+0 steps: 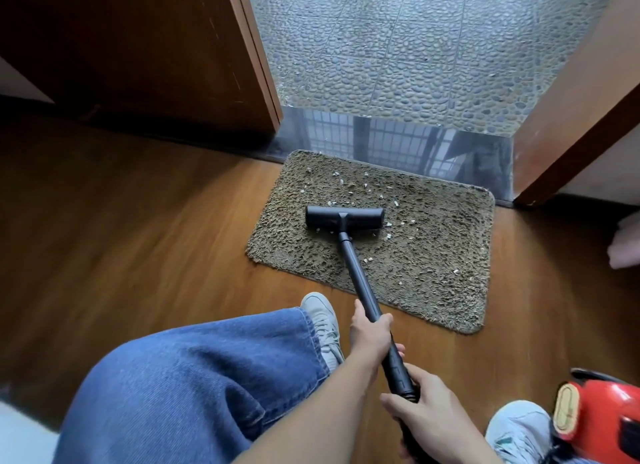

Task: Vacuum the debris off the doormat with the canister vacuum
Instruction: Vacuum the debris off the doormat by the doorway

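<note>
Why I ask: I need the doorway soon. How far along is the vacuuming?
Early on. The doormat's left strip looks fleck-free. The left hand and right hand grip the wand, floor head resting on the mat. Pale debris lies beyond and right of the head.

Doormat lies on floor, just before threshold; pebble paving beyond. Door stands to the left. Floor head sits on the mat, left of centre; debris ahead of it and to its right. Wand runs back to the person: left hand grips it ahead, right hand behind. Canister far right, beside right shoe.
</note>
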### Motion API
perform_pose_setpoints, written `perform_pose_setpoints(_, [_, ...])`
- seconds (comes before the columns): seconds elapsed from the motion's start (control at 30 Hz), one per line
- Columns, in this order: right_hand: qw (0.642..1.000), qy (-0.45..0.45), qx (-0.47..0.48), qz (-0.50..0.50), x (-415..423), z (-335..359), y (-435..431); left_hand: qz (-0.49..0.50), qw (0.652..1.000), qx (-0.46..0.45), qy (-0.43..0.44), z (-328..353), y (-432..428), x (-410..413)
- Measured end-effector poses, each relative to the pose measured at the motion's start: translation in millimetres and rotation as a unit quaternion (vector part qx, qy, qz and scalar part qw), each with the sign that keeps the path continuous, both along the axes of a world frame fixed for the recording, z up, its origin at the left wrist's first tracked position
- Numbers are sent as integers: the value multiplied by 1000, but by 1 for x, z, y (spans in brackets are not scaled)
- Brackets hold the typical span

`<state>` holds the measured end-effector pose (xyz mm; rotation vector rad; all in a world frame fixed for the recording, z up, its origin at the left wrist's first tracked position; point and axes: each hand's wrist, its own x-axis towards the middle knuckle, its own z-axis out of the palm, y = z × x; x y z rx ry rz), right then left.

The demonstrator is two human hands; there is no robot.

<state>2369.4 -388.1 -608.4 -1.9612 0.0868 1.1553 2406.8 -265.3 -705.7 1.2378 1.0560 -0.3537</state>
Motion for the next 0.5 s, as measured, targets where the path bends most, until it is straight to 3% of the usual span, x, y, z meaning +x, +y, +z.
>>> perform_pose_setpoints(0.5, [997,-44,26,-62,62,-21,71,-41,998,28,-24,-18,62,85])
